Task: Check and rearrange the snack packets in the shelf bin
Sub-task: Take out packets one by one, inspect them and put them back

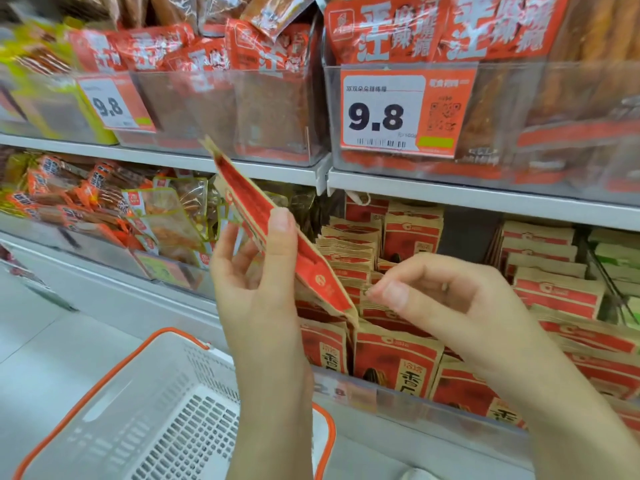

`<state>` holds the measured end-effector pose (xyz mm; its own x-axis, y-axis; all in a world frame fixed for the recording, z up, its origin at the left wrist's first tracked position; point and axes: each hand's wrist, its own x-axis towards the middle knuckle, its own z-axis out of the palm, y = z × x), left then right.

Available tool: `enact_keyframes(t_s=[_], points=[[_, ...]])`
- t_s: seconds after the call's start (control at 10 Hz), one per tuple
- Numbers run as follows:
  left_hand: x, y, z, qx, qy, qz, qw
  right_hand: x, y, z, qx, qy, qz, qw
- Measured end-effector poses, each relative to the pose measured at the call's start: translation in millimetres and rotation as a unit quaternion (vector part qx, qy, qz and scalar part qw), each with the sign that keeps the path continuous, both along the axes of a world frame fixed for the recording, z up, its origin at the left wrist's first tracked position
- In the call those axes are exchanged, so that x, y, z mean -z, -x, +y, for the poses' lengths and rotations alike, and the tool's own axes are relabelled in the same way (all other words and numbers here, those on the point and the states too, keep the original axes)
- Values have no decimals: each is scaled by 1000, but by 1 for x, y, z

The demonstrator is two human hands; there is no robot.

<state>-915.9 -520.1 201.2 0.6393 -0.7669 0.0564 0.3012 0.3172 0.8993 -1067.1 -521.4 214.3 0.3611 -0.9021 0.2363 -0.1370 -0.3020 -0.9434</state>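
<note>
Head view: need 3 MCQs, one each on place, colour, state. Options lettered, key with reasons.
1. Where is the held packet?
A. in the basket
B. in the left hand, above the shelf bin
C. on the top shelf

2. What colour is the basket rim?
A. orange
B. blue
C. green

3. What is the right hand doing?
A. gripping the held packet
B. pressing the price tag
C. holding nothing, fingers curled beside the packet's lower end

Key: B, thumb and fingers pinch it; A, the rim is orange; C, nothing sits between its fingers.
</note>
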Motion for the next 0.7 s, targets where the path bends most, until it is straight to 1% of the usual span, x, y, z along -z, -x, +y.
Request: enact_keyframes(t_s=[0.1,0.2,0.3,0.4,0.5,0.6,0.7], points=[[-2,-1,0,-27,11,2,1000,-2,-6,2,-22,-14,1,1000],[0,-1,-3,-43,22,-4,999,-2,-11,3,-19,-24,-1,1000],[3,2,-4,-47,36,-9,998,0,-14,3,-12,-21,11,1000],[9,2,-7,-31,40,0,999,0,-15,2,-12,-21,11,1000],[8,-13,-15,5,23,96,995,1,-15,2,-5,-19,7,1000],[38,-41,-47,34,-13,109,993,2,-14,1,14,-7,5,1000],[39,-48,-59,54,-25,158,986,3,-13,1,23,-1,12,1000]])
